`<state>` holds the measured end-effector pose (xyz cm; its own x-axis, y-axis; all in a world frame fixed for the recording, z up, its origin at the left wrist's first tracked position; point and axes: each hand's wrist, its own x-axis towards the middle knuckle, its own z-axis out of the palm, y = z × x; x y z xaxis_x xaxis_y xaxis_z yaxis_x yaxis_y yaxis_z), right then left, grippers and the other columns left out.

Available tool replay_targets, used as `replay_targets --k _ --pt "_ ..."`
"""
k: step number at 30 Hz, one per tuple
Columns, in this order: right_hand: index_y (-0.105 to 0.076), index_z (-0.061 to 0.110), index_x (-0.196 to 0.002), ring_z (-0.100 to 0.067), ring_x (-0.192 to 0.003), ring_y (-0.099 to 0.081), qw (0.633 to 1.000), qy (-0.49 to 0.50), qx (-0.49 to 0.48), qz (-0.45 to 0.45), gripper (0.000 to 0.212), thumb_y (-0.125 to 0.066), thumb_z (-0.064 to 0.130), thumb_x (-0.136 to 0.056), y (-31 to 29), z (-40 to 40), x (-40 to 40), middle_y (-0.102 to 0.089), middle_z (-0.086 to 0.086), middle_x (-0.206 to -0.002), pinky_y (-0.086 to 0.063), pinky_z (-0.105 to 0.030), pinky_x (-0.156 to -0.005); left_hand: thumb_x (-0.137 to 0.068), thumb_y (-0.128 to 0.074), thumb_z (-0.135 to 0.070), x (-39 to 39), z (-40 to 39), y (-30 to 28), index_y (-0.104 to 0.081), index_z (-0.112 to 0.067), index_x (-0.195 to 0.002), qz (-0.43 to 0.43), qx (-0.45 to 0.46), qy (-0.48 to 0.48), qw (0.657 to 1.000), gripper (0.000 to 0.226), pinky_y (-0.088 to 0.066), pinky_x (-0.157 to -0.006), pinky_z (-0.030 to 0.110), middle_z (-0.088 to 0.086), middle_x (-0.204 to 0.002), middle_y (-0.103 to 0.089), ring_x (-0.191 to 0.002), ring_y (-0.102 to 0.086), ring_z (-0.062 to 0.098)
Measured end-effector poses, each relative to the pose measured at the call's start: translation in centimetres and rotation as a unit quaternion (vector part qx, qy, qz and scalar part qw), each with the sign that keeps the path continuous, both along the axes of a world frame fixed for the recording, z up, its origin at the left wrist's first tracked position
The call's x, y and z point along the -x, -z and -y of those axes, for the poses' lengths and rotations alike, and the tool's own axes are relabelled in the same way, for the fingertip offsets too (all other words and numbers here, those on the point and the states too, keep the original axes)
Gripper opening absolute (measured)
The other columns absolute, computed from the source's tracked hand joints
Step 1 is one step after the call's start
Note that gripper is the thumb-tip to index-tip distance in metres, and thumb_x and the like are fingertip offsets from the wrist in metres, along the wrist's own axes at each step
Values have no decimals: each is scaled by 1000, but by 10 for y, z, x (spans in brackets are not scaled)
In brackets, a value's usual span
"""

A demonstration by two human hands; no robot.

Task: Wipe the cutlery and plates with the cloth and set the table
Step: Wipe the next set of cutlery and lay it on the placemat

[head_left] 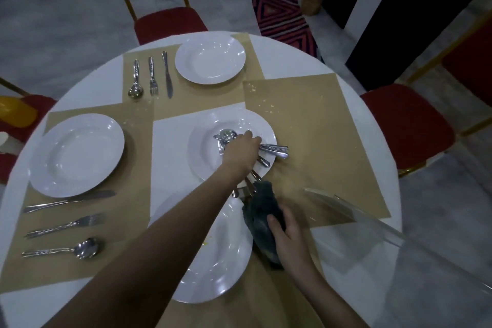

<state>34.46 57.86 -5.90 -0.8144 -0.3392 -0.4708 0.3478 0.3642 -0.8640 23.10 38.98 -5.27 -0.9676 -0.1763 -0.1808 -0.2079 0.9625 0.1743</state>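
At centre frame the left hand [243, 150] reaches onto a plate [205, 141] holding loose cutlery [274, 149], its fingers curled down among the pieces, though whether they grip one I cannot tell; lower right, the right hand [286, 234] has its fingers closed round a dark cloth [259, 210] beside a nearer plate [221, 261]; two finished settings lie at the upper and left parts of the round desk [343, 247].
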Motion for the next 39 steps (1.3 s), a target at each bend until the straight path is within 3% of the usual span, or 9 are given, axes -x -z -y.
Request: replay_targets --k 4,13,19,26,29,32,35,37,39 --pt "-50 35 -125 14 -101 -54 1000 1 -6 -8 26 -49 26 -100 -1 -4 0 -57 27 -114 -43 0 -72 -92 -42 1 4 5 9 -54 -5 -114 4 77 65 995 26 -47 -72 39 14 -108 -55 -100 -58 31" --pt "-50 22 -133 -2 -113 -55 1000 21 -11 -15 33 -48 28 -100 -7 -9 2 -59 12 -124 -47 -11 -79 -91 -46 -2 2 13 14 -49 -7 -120 -13 136 184 973 30 -35 -64 34 13 -111 -53 -96 -59 29" --pt "-49 21 -135 0 -110 -54 999 16 -11 -26 35 -47 25 -101 -14 -8 -1 -58 13 -123 -47 -12 -85 -90 -49 -5 -15 16 15 -51 -9 -116 -25 119 218 968 27 -46 -63 38 11 -104 -54 -85 -61 28" --pt "-55 28 -120 3 -100 -60 999 26 0 -18 22 -49 23 -100 -13 -11 -8 -64 18 -110 -47 -5 -71 -86 -61 -10 -30 22 10 -58 -4 -105 -61 102 236 965 20 -48 -55 38 13 -96 -59 -72 -64 29" --pt "-54 36 -116 12 -96 -59 999 30 6 -16 21 -50 24 -100 -14 -13 -12 -63 22 -110 -47 -5 -71 -83 -61 -1 -38 25 6 -59 -5 -105 -82 101 218 967 22 -44 -51 36 13 -92 -59 -67 -63 31" --pt "-52 41 -115 16 -96 -57 999 35 5 -14 23 -50 26 -99 -14 -13 -17 -60 25 -112 -47 -4 -70 -84 -52 7 -46 32 6 -51 -6 -118 -115 59 157 979 36 -46 -58 40 14 -97 -55 -73 -61 35" --pt "-53 37 -118 13 -95 -58 999 40 1 -11 22 -50 26 -99 -15 -12 -21 -61 21 -113 -48 -4 -68 -85 -54 4 -57 34 -4 -52 -8 -108 -190 -28 70 979 25 -47 -55 40 10 -83 -52 -67 -57 35" --pt "-56 34 -117 12 -92 -60 999 46 5 -10 21 -51 23 -99 -18 -10 -23 -64 18 -110 -47 -4 -66 -90 -54 0 -72 32 -11 -52 -7 -98 -259 -131 2 957 11 -50 -59 41 7 -77 -54 -66 -56 28" --pt "-58 35 -110 11 -86 -62 998 59 16 1 19 -51 21 -99 -23 -5 -23 -66 17 -105 -47 -5 -62 -95 -53 -6 -93 25 -21 -56 -11 -93 -320 -265 -73 907 6 -52 -62 35 -1 -75 -59 -63 -58 15"
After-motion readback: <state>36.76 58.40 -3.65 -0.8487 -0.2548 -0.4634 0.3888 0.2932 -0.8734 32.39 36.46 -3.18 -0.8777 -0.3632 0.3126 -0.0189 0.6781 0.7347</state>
